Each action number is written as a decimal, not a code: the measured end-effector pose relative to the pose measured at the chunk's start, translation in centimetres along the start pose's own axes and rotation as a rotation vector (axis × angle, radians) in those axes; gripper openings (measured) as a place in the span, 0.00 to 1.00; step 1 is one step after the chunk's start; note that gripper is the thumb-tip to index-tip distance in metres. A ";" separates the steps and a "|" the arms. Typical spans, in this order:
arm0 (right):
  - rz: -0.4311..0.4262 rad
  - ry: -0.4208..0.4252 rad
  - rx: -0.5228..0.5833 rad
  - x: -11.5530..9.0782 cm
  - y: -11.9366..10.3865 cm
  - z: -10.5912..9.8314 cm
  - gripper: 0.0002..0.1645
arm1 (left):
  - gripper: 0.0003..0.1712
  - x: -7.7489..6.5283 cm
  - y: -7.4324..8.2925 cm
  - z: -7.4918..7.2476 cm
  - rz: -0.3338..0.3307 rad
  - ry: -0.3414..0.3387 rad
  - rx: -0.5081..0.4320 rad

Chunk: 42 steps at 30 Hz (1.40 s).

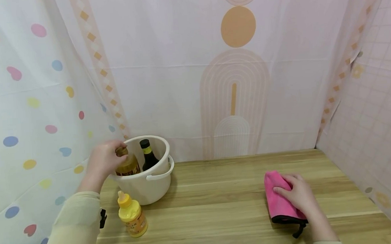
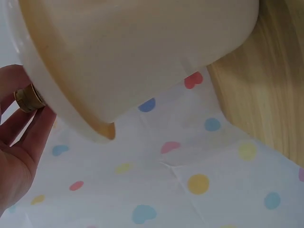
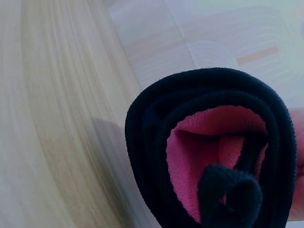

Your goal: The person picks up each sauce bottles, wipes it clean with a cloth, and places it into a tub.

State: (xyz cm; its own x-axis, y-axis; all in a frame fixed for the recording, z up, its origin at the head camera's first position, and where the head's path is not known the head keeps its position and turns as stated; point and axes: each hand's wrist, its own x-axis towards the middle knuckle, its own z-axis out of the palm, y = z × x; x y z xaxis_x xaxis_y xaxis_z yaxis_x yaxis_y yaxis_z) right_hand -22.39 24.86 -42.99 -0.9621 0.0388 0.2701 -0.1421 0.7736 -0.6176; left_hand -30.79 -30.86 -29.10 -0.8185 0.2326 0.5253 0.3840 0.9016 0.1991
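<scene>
My left hand [image 1: 104,161] pinches the capped top of a brown-gold bottle [image 1: 130,167] at the left side of a white bucket [image 1: 140,188]. The bottle's lower part is hidden by the bucket wall; in the left wrist view only its gold cap [image 2: 29,98] shows between the fingers. Beside it in the bucket leans a dark bottle [image 1: 149,160] with a black cap. At the right of the table, my right hand [image 1: 300,194] grips a rolled pink towel [image 1: 277,199] with black edging. Its rolled end and a black loop [image 3: 228,190] face the right wrist camera.
A yellow squeeze bottle [image 1: 133,219] with a pointed tip stands in front of the bucket. The bucket's handle [image 1: 161,174] hangs on its right side. Patterned curtains [image 1: 167,101] border the wooden table [image 1: 214,210] at the back and sides.
</scene>
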 end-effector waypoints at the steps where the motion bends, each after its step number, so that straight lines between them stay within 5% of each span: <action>1: 0.000 -0.002 -0.001 0.0 0.0 0.0 0.34 | 0.15 -0.1 -0.1 0.1 -0.009 -0.010 0.001; 7: -0.001 0.002 0.005 -0.1 0.0 0.1 0.35 | 0.15 -0.2 -0.7 1.1 -0.066 -0.076 0.012; 19: 0.001 -0.002 0.007 -0.1 -0.1 0.0 0.34 | 0.16 -0.1 -2.1 2.7 -0.081 -0.123 0.005; 42: 0.012 0.006 0.001 -0.1 -0.1 -0.3 0.35 | 0.11 0.9 -2.5 3.1 -0.129 -0.279 -0.025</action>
State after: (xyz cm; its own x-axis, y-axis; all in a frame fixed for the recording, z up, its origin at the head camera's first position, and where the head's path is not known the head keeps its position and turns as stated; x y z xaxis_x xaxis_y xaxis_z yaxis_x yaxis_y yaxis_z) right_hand -22.19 24.93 -42.77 -0.9623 0.0516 0.2669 -0.1310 0.7724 -0.6215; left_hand -33.85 -31.72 -31.68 -0.9455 0.2110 0.2479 0.2768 0.9218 0.2713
